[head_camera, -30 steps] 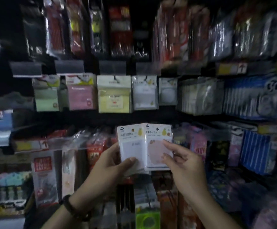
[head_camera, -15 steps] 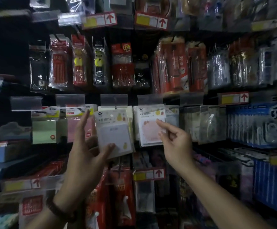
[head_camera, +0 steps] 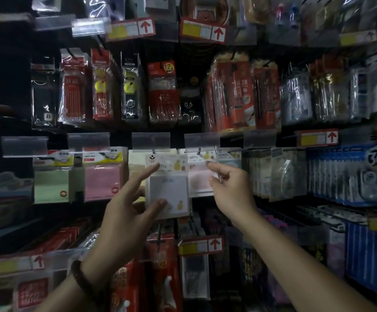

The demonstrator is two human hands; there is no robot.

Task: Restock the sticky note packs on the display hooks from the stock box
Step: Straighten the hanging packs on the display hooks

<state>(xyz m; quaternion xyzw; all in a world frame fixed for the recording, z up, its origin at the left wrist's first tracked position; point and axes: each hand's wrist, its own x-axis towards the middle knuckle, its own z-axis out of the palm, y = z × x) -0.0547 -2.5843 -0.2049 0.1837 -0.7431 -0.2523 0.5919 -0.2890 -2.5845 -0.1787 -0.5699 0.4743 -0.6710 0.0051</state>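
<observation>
Left grip (head_camera: 124, 212) clamped the white pack (head_camera: 168, 190) upright, its top just below the hook (head_camera: 153, 152); right grip (head_camera: 230, 190) pinched the pink pack (head_camera: 199, 176) beside it

Clear plastic label flaps (head_camera: 150, 140) overhang the thin metal hook tips (head_camera: 198, 152), leaving only a narrow slot. A green sticky note pack (head_camera: 51, 183) and a pink sticky note pack (head_camera: 102, 181) close the left, clear-wrapped grey packs (head_camera: 273, 174) the right; the front lies open.

A dim, dark display wall (head_camera: 5, 70) carries rows of packaged pens (head_camera: 73, 91); red-arrow price tags (head_camera: 202, 30) and clear label holders (head_camera: 151, 140) line its rails.
</observation>
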